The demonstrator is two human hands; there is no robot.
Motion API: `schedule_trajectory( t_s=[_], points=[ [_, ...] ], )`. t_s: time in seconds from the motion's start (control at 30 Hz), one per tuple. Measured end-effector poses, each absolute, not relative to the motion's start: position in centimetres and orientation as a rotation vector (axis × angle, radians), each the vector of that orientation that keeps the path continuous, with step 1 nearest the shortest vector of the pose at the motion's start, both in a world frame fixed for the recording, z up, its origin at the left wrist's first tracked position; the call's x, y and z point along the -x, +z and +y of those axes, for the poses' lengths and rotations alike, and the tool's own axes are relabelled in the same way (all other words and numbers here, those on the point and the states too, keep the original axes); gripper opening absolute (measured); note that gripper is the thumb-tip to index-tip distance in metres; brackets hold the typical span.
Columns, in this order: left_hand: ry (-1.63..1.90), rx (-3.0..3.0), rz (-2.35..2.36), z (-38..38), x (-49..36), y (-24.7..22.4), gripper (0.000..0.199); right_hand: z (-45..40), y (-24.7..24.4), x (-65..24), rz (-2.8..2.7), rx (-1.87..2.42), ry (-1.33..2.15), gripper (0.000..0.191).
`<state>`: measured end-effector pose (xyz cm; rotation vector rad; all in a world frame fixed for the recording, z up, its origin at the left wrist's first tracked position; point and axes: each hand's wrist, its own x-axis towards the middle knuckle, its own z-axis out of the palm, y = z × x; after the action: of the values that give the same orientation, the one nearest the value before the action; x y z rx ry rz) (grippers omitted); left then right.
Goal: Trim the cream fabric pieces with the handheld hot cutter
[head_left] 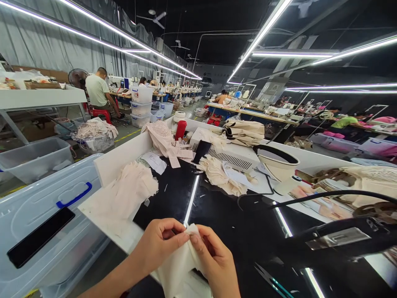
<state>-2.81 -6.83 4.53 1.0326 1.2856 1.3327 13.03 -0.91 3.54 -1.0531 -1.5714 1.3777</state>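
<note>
My left hand [166,239] and my right hand [214,256] come together over the near edge of a black tabletop [245,231]. Each one pinches the upper edge of a cream fabric piece [175,269], thumbs almost touching. Below the fingers the cloth hangs down, and its lower part runs out of the picture. Thread snips with teal handles [273,282] lie to the right of my right hand. A pile of pale fabric pieces [130,190] sits beyond my left hand, and a stack of cream pieces [223,178] lies farther back.
A black phone [40,236] rests on a lidded plastic bin [77,165] at left. A dark machine part [350,236] with a cable juts in from the right. Behind the tabletop stand a white vented box [229,155] and a red bottle [180,130]. A seated person [97,91] works farther off.
</note>
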Motion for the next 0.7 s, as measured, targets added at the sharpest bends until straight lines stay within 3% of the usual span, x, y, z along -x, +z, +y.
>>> schedule_trajectory(
  t_s=[0.37,0.7],
  points=[
    [1.496,-1.122,1.161,-4.3,5.3,10.1,0.034,3.2,8.4,-14.4,-1.755,1.022,1.321,0.037],
    [1.696,-1.164,0.936,-2.2,5.9,14.2,0.037,5.5,13.9,-12.8,-1.416,0.837,1.227,0.053]
  ],
)
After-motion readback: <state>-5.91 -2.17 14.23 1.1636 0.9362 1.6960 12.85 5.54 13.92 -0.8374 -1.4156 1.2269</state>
